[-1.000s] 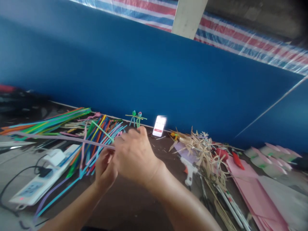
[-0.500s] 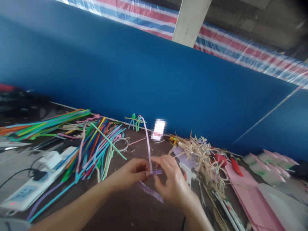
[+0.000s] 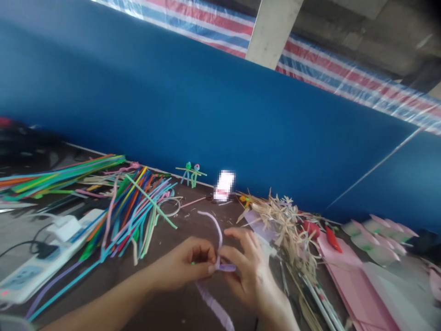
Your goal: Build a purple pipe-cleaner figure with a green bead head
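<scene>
My left hand (image 3: 186, 264) pinches a light purple pipe cleaner (image 3: 219, 232) between thumb and forefinger. One end of the pipe cleaner curves upward from the fingers, and a short folded part points right. On that folded part the fingers of my right hand (image 3: 253, 273) close from the other side, its forefinger bent beside the upright length. A wider, crinkled purple strip (image 3: 215, 305) hangs below my hands; whether it joins the pinched piece is hidden. A speck of green shows at my left fingers.
Loose coloured pipe cleaners (image 3: 138, 211) and a white power strip (image 3: 31, 280) lie at left. Two small pipe-cleaner figures (image 3: 191, 174) and a lit, blurred phone (image 3: 224, 185) stand by the blue partition (image 3: 206, 115). Dried straw pieces (image 3: 282, 220) and pink sheets (image 3: 351, 285) are at right.
The upright end of the pipe cleaner has bent over and its tip is lower. Both hands have moved slightly down. The crinkled strip hangs further down.
</scene>
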